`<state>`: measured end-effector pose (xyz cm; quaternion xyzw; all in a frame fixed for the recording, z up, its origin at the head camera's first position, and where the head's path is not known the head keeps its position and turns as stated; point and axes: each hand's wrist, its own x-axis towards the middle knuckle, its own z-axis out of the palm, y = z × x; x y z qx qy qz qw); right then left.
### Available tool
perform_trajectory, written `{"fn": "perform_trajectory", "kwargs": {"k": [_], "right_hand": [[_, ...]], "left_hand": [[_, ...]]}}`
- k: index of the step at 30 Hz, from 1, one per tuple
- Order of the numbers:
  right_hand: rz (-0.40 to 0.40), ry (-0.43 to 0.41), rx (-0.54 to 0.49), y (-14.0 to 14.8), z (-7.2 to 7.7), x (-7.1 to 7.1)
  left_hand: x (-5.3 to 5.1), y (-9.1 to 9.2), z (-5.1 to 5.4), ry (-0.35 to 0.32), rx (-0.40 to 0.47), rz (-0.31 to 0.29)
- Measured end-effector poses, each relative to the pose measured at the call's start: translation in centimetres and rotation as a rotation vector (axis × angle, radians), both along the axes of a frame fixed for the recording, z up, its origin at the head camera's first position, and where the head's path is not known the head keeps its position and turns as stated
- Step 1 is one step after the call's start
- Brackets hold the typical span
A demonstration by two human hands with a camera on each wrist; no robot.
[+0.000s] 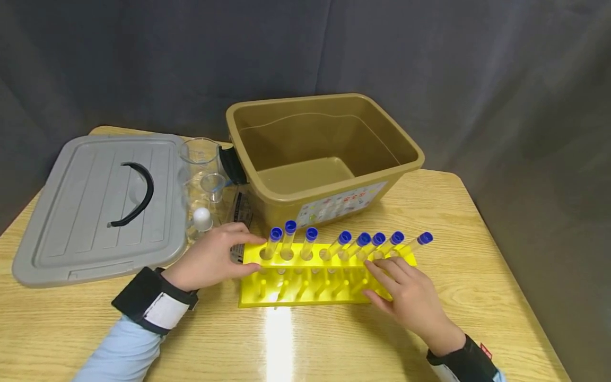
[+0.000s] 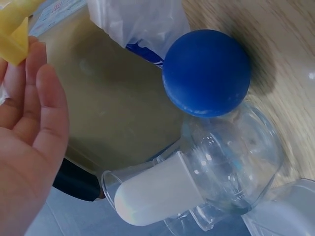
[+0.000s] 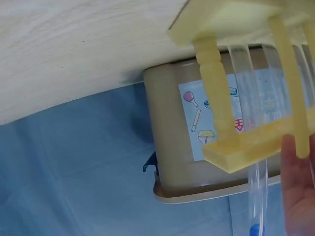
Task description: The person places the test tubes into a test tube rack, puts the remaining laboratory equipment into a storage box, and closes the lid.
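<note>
My left hand [image 1: 215, 260], left of centre in the head view, pinches one end of a long yellow plastic test-tube rack [image 1: 329, 263] between thumb and fingers. My right hand [image 1: 410, 297], at lower right, lays bent fingers against the front edge of the rack's upper shelf; I cannot tell whether they grip it. The rack spans the centre of the frame, with eight slim clear tubes with blue caps [image 1: 345, 238] set in its holes, several leaning to the right. Racking those eight appears done, while settling the rack itself looks unfinished, since both my hands are on it; what else is left I cannot tell.

Behind it, at upper centre, stands a deep brown plastic bin [image 1: 310, 138], its lid off. Left of the bin, a clear wide-mouthed beaker [image 1: 199, 162] and a white rounded cap [image 1: 202, 218] remain outside it; the left wrist view adds a smooth blue ball [image 2: 206, 73]. A flat grey plastic lid [image 1: 95, 201] with a black handle fills the left of the wood-grained tabletop [image 1: 219, 339].
</note>
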<state>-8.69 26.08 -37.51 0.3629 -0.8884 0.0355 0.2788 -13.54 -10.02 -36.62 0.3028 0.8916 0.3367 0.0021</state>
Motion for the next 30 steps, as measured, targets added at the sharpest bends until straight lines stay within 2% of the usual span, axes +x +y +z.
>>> {"fn": "perform_trajectory", "kwargs": {"k": [5,8,10,14,17,19,24,26,30], "right_hand": [[-0.016,0.007,0.004,-0.1,-0.2,-0.1],[-0.016,-0.008,-0.027,0.1,-0.3,-0.1],[-0.019,-0.010,-0.058,0.4,-0.5,-0.2],[-0.037,0.027,-0.126,0.9,-0.9,-0.3],[-0.060,0.065,-0.157,1.3,-1.1,-0.5],[-0.082,0.080,-0.161,1.7,-1.3,-0.7],[-0.149,0.069,-0.162,3.4,-1.3,-1.0],[-0.182,0.049,-0.164,4.2,-1.3,-1.1],[-0.241,-0.001,-0.156,6.0,-1.3,-1.4]], "left_hand": [[-0.1,-0.5,0.3,-0.001,0.011,0.007],[-0.1,-0.7,0.8,0.028,0.060,0.054],[-0.1,-0.7,1.3,0.071,0.103,0.106],[-0.6,-0.2,2.3,0.202,0.180,0.206],[-1.1,0.5,3.1,0.289,0.183,0.244],[-1.3,1.2,3.7,0.318,0.150,0.251],[-1.9,2.8,4.8,0.324,0.047,0.228],[-2.1,3.3,4.9,0.319,0.041,0.231],[-2.2,3.8,4.7,0.303,0.081,0.274]]}}
